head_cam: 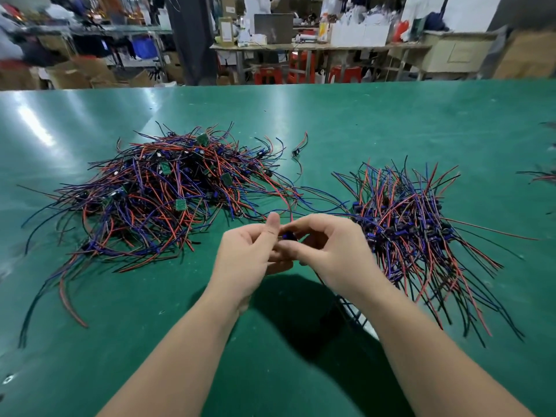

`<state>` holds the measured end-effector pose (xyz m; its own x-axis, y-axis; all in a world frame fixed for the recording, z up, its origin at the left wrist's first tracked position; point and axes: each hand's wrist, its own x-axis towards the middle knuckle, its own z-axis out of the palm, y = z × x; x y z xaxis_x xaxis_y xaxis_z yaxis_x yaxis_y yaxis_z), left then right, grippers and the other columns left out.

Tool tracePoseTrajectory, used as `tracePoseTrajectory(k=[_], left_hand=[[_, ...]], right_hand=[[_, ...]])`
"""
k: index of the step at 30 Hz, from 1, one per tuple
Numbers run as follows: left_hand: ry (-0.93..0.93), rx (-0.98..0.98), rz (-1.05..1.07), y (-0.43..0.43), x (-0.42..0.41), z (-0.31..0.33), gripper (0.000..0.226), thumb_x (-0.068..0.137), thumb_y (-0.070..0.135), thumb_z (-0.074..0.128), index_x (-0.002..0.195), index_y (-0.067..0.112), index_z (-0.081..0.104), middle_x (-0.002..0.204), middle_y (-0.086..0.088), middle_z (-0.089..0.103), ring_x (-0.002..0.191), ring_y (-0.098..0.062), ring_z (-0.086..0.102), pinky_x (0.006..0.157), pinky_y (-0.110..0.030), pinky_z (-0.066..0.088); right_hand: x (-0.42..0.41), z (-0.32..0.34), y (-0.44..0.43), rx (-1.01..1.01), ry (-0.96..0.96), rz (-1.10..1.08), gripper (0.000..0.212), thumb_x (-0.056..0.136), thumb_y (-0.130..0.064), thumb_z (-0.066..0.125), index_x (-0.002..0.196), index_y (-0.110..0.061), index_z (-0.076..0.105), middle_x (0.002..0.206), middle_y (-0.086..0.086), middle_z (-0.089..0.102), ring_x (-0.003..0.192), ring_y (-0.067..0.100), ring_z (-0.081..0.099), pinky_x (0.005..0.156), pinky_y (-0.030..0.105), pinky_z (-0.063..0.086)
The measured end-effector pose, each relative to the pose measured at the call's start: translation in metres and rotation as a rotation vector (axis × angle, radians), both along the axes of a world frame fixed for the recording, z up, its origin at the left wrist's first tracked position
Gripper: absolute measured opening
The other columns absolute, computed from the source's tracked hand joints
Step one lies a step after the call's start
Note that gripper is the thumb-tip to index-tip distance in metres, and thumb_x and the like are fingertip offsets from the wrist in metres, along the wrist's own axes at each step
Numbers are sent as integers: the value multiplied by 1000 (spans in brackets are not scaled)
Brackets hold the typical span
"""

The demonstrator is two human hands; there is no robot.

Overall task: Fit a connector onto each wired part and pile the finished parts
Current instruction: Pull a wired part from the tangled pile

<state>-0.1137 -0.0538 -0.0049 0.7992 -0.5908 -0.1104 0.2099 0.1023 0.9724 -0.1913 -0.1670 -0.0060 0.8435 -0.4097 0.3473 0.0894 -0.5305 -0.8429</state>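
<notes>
left hand pinches blue part, thumb up, to hold it steady | right hand pinches same part, likely pushing a hidden connector on | part is up over table, between both hands | left pile messy, right pile neat and near, maybe for done ones

Standing here, I can read no word, number or brand anywhere. The small green circuit boards in the left-hand tangle of wires on the bench carry pale marks that may be print, but they are too small to make out. A white label on the tall brown carton at the far bench is only a blur, like the papers on the white boxes beside it.
</notes>
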Motion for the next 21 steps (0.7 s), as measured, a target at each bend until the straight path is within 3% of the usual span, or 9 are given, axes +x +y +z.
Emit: tracePoseTrajectory(k=[3,6,9,12,14,16,19,21], left_hand=[[-7,5,24,1,5,4,38,94,34,51,75,11,74,70,-5,73,59,-16,70,50,-22,54],[-406,215,312,12,28,3,15,92,12,57,91,20,71,87,1,73,84,-21,69,73,-32,58],[-782,592,529,28,50,-4,36,86,9,57,120,22,60,125,-6,60,118,-22,50,104,-38,37],[-733,957,500,36,64,-12,51,86,20,56,135,29,46,152,-17,27,141,-29,18,113,-47,14],[-697,1190,385,39,68,-18,48,88,28,54,135,32,46,155,-17,20,142,-31,15,114,-49,6],[-705,1288,350,40,70,-23,44,89,30,52,133,33,49,155,-14,24,139,-32,23,114,-49,6],[-744,1233,425,42,74,-25,40,89,24,53,128,30,56,145,-9,39,128,-29,40,111,-46,15],[-750,1141,463,45,78,-24,37,90,17,54,124,27,61,131,-8,50,116,-26,50,106,-45,23]], right_hand=[[-4,6,-5,12,-17,-149,11,76,-17,78,86,-19,76,72,-8,70,60,13,64,65,39,57],[-15,18,-30,-37,-52,-382,9,78,-17,74,87,-17,76,74,-5,72,66,15,69,72,42,58],[-36,31,-65,-211,-14,-718,10,77,-23,71,85,-18,73,76,-3,72,71,10,67,75,27,52],[-53,30,-91,-282,305,-903,13,74,-31,73,76,-20,66,76,0,70,80,24,64,71,30,50],[-55,25,-96,-281,600,-846,18,76,-31,76,68,-19,64,68,2,65,74,28,60,67,32,49],[-54,23,-96,-260,723,-786,19,79,-28,76,65,-21,64,60,0,60,65,25,55,62,30,45],[-52,23,-93,-273,655,-790,12,81,-28,73,71,-20,70,58,0,60,63,23,54,57,27,40],[-48,23,-88,-298,559,-783,14,82,-30,69,83,-17,73,72,2,66,74,26,57,65,30,45]])
